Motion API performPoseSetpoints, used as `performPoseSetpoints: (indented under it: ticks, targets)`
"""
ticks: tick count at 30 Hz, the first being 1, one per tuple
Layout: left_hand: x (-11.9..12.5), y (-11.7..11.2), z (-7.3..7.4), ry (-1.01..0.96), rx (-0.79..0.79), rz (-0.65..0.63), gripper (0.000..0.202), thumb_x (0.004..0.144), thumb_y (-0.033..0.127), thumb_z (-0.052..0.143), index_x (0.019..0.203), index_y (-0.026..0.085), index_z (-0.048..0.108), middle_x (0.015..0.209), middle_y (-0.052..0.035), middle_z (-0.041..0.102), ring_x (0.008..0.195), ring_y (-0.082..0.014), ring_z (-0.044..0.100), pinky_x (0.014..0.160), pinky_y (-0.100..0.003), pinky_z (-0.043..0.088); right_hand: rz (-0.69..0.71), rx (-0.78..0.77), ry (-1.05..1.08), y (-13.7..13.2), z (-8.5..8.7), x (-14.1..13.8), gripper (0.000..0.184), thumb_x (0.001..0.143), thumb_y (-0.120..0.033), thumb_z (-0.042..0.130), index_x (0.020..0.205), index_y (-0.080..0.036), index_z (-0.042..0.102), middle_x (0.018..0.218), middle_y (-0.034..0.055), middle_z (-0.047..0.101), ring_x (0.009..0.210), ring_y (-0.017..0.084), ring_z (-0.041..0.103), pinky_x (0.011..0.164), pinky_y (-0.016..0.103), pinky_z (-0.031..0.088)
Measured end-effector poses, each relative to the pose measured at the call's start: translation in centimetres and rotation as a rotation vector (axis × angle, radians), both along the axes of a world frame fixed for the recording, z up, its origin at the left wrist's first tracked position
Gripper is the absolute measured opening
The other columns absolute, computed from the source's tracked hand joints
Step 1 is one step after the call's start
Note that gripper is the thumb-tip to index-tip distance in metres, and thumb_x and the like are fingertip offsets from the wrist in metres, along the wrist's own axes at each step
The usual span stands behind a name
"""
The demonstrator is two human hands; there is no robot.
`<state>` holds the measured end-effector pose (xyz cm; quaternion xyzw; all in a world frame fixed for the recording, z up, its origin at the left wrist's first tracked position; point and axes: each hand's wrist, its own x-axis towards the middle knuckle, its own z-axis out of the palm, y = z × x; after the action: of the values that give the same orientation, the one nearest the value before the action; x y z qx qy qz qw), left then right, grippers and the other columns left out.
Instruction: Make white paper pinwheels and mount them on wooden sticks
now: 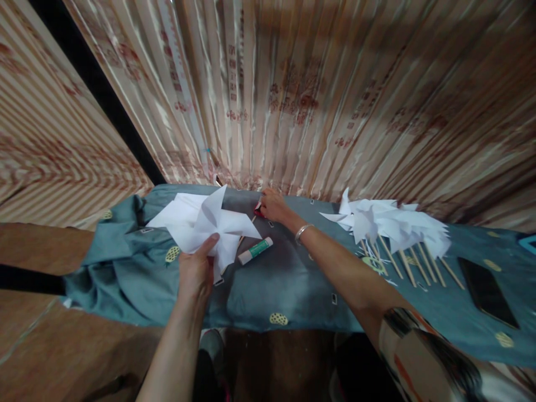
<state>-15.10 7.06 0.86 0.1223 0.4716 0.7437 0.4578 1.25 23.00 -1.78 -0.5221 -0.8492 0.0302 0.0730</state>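
Observation:
My left hand point(196, 273) pinches a folded white paper pinwheel point(221, 223), its thumb pressed on the paper near the middle. Behind that pinwheel lies more white paper point(184, 206). Stretched to the far side of the cloth, my right hand point(274, 205) has its fingers closed on a small red object point(258, 210), mostly covered, whose kind I cannot make out. Between the hands a glue stick point(255, 250) with a green and white label lies on its side. Part of a thin wooden stick point(240, 242) shows beside the pinwheel.
Several white pinwheels point(385, 223) on wooden sticks point(408, 268) lie heaped at the right. A dark phone point(488, 290) rests near them. Everything lies on a grey-green cloth point(251, 298). A patterned curtain point(285, 100) hangs close behind, with a black pole point(100, 95) at the left.

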Motion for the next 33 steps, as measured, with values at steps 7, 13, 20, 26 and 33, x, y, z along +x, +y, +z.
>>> performPoseSetpoints:
  ticks: [7,13,20,26,33]
  targets:
    - [0.4,-0.2,0.3,0.000,0.031,-0.001,0.047,0.061,-0.003,0.069,0.103,0.016,0.071,0.095,-0.0064,0.077,0.089,-0.0210,0.072,0.087,-0.034,0.057,0.023,0.020,0.083,-1.0,-0.8,0.9,0.027,0.089,-0.010,0.041,0.096,-0.009,0.067,0.141,0.0205,0.046,0.137,0.031,0.032,0.107,0.050,0.034]
    - [0.5,-0.4,0.3,0.014,0.052,-0.001,0.043,0.060,-0.002,0.069,0.100,0.015,0.071,0.093,-0.0067,0.076,0.086,-0.0213,0.072,0.086,-0.035,0.057,0.024,0.027,0.194,-2.0,0.3,0.6,0.021,0.091,-0.015,0.045,0.091,-0.013,0.066,0.154,0.0186,0.030,0.145,0.032,0.016,0.109,0.059,0.027]
    - [2.1,-0.7,0.2,0.036,0.017,-0.055,0.036,0.056,0.003,0.075,0.089,0.016,0.072,0.085,-0.0031,0.076,0.082,-0.0201,0.071,0.083,-0.034,0.057,-0.049,-0.030,0.345,-7.1,0.9,5.8,0.016,0.089,-0.019,0.051,0.087,-0.016,0.066,0.147,0.0161,0.042,0.143,0.027,0.028,0.111,0.050,0.029]
    - [6.4,-1.1,-1.9,0.075,-0.063,-0.283,0.028,0.048,0.016,0.084,0.073,0.014,0.072,0.076,-0.0049,0.074,0.070,-0.0206,0.069,0.076,-0.034,0.057,-0.120,-0.215,0.611,-17.8,-2.5,13.7,0.012,0.086,-0.020,0.055,0.079,-0.020,0.065,0.134,0.0130,0.055,0.137,0.025,0.041,0.108,0.049,0.033]
    - [10.3,-1.5,-3.9,0.142,-0.145,-0.450,0.032,0.045,0.022,0.086,0.073,0.017,0.073,0.074,-0.0042,0.075,0.069,-0.0230,0.069,0.073,-0.036,0.055,-0.215,-0.151,0.659,-20.6,-4.4,15.0,0.009,0.083,-0.018,0.059,0.079,-0.020,0.067,0.133,0.0129,0.057,0.136,0.025,0.042,0.111,0.046,0.032]
